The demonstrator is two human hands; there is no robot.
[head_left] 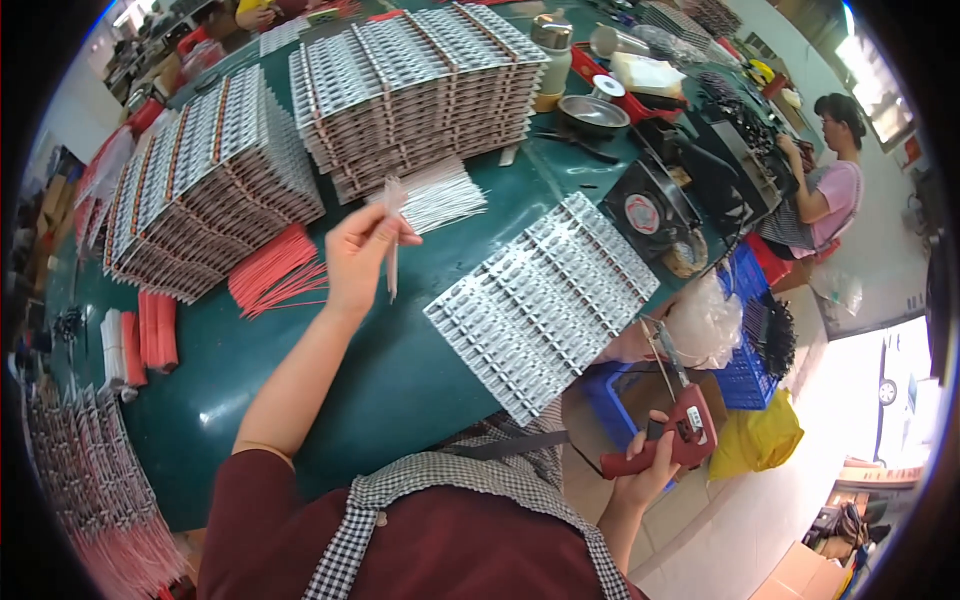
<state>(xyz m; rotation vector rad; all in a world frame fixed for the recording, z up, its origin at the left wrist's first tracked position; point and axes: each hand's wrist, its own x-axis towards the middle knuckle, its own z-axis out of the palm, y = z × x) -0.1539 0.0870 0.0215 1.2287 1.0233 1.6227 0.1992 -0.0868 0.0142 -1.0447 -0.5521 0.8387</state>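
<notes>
My left hand [358,255] is closed, pinching a small bundle of white wires [392,272] upright above the green table [400,370]. Just behind it lies a fan of loose white wires [445,203], and red wires [278,272] are spread to its left. In my right hand [640,488], off the table's right edge, is a red soldering gun [692,428], held by its handle with the metal tip pointing up and away. Between the two hands a silvery panel of small circuit boards [540,300] lies flat, its near corner reaching the table edge.
Two tall stacks of similar panels, the left stack [200,190] and the back stack [420,100], stand beyond my left hand. A metal bowl [594,116] and a black fan box [645,210] sit at the right. Below are blue crates [745,340]. A person [835,190] sits far right.
</notes>
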